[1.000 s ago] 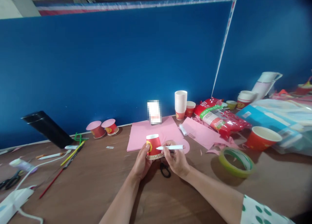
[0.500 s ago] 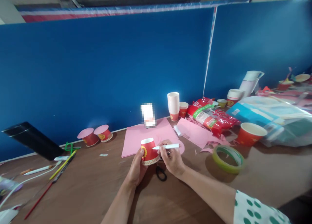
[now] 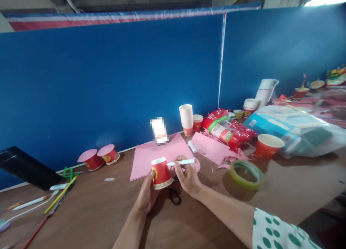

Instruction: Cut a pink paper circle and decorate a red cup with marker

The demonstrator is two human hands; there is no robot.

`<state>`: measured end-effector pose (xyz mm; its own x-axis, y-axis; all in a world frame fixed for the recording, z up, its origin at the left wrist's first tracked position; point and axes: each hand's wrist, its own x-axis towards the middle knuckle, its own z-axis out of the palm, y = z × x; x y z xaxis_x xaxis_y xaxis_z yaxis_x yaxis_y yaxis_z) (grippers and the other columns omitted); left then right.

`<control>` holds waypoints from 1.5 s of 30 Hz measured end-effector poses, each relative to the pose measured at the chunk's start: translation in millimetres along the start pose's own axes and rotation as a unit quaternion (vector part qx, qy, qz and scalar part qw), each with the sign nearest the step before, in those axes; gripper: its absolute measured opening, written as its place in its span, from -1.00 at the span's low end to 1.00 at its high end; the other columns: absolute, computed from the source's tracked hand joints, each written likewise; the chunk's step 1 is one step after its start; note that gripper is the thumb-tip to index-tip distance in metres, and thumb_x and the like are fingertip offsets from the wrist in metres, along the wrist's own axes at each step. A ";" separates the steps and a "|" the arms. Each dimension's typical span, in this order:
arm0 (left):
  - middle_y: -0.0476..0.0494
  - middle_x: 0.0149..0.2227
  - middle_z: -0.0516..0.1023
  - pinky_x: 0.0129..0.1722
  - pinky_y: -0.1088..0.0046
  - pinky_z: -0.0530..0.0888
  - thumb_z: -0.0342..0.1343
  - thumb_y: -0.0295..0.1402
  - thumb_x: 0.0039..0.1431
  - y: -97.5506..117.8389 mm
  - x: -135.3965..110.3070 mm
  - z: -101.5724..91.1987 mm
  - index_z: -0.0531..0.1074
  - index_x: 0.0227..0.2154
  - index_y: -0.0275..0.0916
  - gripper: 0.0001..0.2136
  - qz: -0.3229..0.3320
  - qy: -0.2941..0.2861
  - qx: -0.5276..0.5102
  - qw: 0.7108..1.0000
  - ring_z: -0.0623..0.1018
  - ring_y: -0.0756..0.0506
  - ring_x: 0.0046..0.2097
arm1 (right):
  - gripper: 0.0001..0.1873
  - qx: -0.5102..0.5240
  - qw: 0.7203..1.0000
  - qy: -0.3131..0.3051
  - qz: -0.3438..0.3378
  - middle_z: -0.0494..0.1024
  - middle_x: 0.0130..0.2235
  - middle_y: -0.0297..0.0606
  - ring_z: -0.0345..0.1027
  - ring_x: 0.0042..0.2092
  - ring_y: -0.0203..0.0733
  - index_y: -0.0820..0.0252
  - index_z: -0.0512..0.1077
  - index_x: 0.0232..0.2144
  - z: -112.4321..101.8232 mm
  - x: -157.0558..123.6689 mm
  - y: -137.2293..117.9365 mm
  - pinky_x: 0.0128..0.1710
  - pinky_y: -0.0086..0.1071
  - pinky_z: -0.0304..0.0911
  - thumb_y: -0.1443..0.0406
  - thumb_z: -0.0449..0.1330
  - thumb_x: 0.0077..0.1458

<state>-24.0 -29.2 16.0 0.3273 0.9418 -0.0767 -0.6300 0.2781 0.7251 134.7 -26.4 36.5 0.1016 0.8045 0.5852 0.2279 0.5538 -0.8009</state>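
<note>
My left hand [image 3: 147, 193] is closed around a red paper cup [image 3: 161, 173], held with its white end up and a zigzag pattern along its lower rim. A white marker [image 3: 181, 162] is pinched in my right hand [image 3: 189, 177], its tip at the cup's upper right side; I cannot tell whether it touches. Below the cup, the black handle loop of scissors [image 3: 175, 197] shows on the table, the rest hidden. Behind both hands lie pink paper sheets [image 3: 140, 162], with a white marker cap [image 3: 192, 146] at their right.
Two red cups with pink discs [image 3: 93, 160] stand at the left, near a black cylinder [image 3: 27, 167]. On the right are a roll of tape [image 3: 246, 175], an upright red cup [image 3: 269, 147], a red packet [image 3: 229, 128] and a plastic bag [image 3: 310, 133]. Stacked cups [image 3: 186, 119] stand by the blue partition [image 3: 113, 75].
The view has turned slightly right, so things sit farther left in the picture. Both hands keep their grip on the cup and marker; the cup looks slightly more tilted.
</note>
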 end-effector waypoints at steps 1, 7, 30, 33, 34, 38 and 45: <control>-0.27 -0.10 0.63 0.17 0.07 0.34 0.04 -0.23 0.27 0.1 0.0 -0.2 0.50 -0.03 -0.33 -0.66 0.000 -0.003 0.001 1.000 0.54 -0.31 0.04 | -0.78 -0.001 1.000 0.002 -0.001 0.49 -0.52 -0.31 0.44 -0.46 -0.22 0.13 0.29 -0.42 -0.1 0.3 -0.2 -0.44 -0.42 0.33 0.28 -0.02 0.28; -0.25 -0.13 0.64 0.17 0.08 0.35 0.05 -0.24 0.25 1.4 -0.6 1.4 0.51 -0.04 -0.32 -0.67 0.009 0.002 0.006 1.000 0.55 -0.31 0.04 | -0.78 -0.022 1.000 0.008 -0.008 0.49 -0.52 -0.32 0.45 -0.45 -0.22 0.12 0.30 -0.45 -0.7 1.4 0.1 -0.38 -0.40 0.33 0.29 -0.01 0.26; -0.25 -0.17 0.65 0.00 0.13 0.50 0.08 -0.24 0.22 9.1 -1.6 -0.9 0.51 -0.09 -0.33 -0.69 0.016 0.083 -0.007 0.996 0.62 -0.24 -0.13 | -0.80 0.027 0.999 0.017 0.026 0.44 -0.53 -0.35 0.33 -0.54 -0.28 0.17 0.33 -0.33 1.6 -5.2 6.6 -0.59 -0.47 0.18 0.22 -0.01 0.27; -0.28 -0.17 0.64 -0.04 0.11 0.52 0.07 -0.21 0.22 11.5 -2.7 0.8 0.50 -0.09 -0.35 -0.66 0.022 0.075 -0.009 0.997 0.61 -0.25 -0.14 | -0.84 0.042 0.999 0.004 0.006 0.47 -0.49 -0.33 0.36 -0.50 -0.27 0.17 0.34 -0.30 2.9 -8.9 3.3 -0.52 -0.45 0.27 0.26 0.01 0.26; -0.29 -0.18 0.63 -0.06 0.11 0.52 0.06 -0.20 0.22 11.7 -2.9 1.1 0.49 -0.09 -0.36 -0.65 0.021 0.070 -0.009 0.997 0.61 -0.25 -0.14 | -0.86 0.044 0.999 0.001 -0.005 0.48 -0.47 -0.31 0.39 -0.47 -0.26 0.17 0.34 -0.30 3.2 -9.9 1.8 -0.48 -0.44 0.30 0.27 0.01 0.25; -0.30 -0.24 0.63 -0.07 0.12 0.52 0.04 -0.11 0.23 10.7 -3.1 2.1 0.50 -0.14 -0.39 -0.60 0.014 0.050 -0.013 0.999 0.61 -0.26 -0.16 | -0.88 0.017 0.999 0.001 -0.045 0.50 -0.39 -0.27 0.42 -0.39 -0.23 0.17 0.37 -0.28 3.2 -12.3 -2.0 -0.40 -0.40 0.35 0.32 0.04 0.21; -0.26 -0.26 0.63 -0.02 0.11 0.48 0.05 -0.12 0.24 8.0 -1.9 3.2 0.49 -0.10 -0.36 -0.61 0.009 0.054 -0.011 0.998 0.60 -0.27 -0.11 | -0.88 -0.028 0.997 -0.002 -0.066 0.51 -0.37 -0.25 0.42 -0.35 -0.20 0.18 0.40 -0.30 2.6 -11.3 -3.3 -0.33 -0.36 0.37 0.34 0.05 0.20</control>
<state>-27.4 -29.4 24.1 0.2384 0.9613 -0.1384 -0.6505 0.2638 0.7122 130.3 -36.8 32.1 0.0637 0.7260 0.6847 0.2929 0.6423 -0.7083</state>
